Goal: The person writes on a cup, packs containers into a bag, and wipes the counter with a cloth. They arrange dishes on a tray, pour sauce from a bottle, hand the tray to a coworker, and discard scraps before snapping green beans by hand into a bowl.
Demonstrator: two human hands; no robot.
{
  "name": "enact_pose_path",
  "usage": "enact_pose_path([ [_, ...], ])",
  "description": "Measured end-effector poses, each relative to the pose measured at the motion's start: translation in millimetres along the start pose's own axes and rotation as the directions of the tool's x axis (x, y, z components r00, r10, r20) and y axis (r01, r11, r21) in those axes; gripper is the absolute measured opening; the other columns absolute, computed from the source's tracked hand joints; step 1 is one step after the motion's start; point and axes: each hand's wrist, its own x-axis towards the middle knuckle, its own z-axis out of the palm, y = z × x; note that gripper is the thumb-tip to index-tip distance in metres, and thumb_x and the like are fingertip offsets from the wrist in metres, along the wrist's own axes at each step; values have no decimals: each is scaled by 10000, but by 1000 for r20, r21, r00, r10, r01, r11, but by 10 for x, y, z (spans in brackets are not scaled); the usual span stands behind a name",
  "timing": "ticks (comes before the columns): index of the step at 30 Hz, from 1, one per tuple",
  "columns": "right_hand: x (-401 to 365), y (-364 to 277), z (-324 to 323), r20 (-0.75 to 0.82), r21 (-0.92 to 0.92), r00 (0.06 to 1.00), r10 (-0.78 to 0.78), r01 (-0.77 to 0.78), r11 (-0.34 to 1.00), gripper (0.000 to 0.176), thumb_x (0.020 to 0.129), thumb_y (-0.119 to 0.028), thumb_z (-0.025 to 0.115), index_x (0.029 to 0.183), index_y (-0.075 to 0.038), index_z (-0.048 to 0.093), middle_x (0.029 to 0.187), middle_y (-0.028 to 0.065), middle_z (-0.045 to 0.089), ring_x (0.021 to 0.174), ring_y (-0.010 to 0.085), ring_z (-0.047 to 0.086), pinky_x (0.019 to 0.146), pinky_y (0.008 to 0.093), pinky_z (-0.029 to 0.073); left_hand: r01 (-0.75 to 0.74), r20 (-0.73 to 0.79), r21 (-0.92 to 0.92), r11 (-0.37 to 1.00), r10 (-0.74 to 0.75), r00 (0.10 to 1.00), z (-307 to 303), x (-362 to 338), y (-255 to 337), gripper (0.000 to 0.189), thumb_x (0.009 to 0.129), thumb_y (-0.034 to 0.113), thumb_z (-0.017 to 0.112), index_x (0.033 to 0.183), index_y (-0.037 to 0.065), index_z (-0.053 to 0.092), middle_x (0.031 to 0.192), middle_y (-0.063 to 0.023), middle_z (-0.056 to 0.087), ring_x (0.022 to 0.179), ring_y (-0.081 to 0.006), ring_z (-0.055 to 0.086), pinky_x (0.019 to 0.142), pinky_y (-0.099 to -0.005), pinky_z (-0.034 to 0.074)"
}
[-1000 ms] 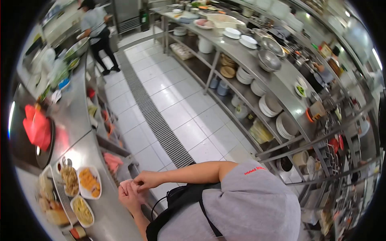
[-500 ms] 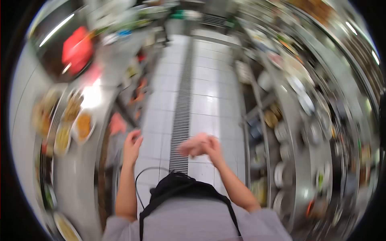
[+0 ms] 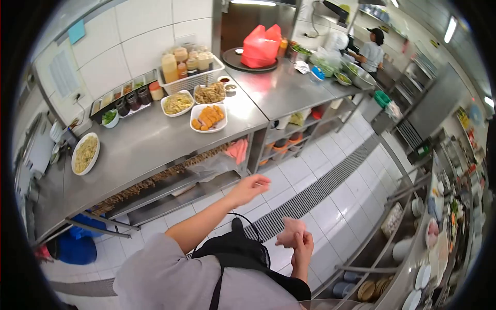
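Loosely open left hand [image 3: 249, 189], right hand [image 3: 303, 248] pinching pink item [image 3: 291, 232], its material unclear.

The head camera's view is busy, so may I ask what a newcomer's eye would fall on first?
Probably the bright red bag standing on a round dark tray, towards the back of the steel counter. Next, perhaps, the orange-brown food in a white dish nearer the counter's front edge. Below, the right hand holds a crumpled pink item above the tiled floor.
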Motion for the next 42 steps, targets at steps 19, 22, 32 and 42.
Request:
enact_pose_path([
  [19, 2762, -262, 2672, 709, -232, 687, 160, 13, 973, 302, 841, -117, 537, 1113, 13, 517, 909, 80, 588, 751, 149, 591, 620, 251, 475, 288, -559, -13, 957, -246, 792, -1219, 713, -27, 259, 798, 159, 542, 1044, 91, 588, 855, -61, 631, 714, -121, 591, 632, -289, 489],
  [22, 3186, 34, 3252, 751, -200, 628, 204, -77, 977, 372, 844, -115, 529, 1187, 3, 446, 977, 101, 562, 774, 173, 588, 638, 274, 488, 556, -753, 88, 826, -311, 581, -1554, 352, -92, 276, 788, 165, 526, 1053, 126, 593, 938, -79, 624, 757, -140, 608, 658, -299, 494],
  [32, 3669, 349, 4576, 768, -363, 312, 560, -509, 781, 583, 847, -134, 515, 1330, -39, 204, 1025, 136, 517, 819, 221, 568, 686, 312, 483, 125, -852, -432, 893, -450, 266, -2101, 510, -474, 435, 913, 208, 337, 1303, 17, 332, 1296, -170, 396, 1152, -254, 423, 988, -340, 302],
  [42, 3759, 649, 4992, 815, -269, 251, 522, -635, 724, 597, 841, -90, 482, 1343, -216, 183, 1051, 100, 546, 876, 213, 575, 733, 310, 471, 239, -924, -257, 937, -310, 224, -2044, 747, -447, 400, 886, 136, 368, 1268, 19, 390, 1137, -97, 517, 1007, -155, 490, 885, -277, 392],
])
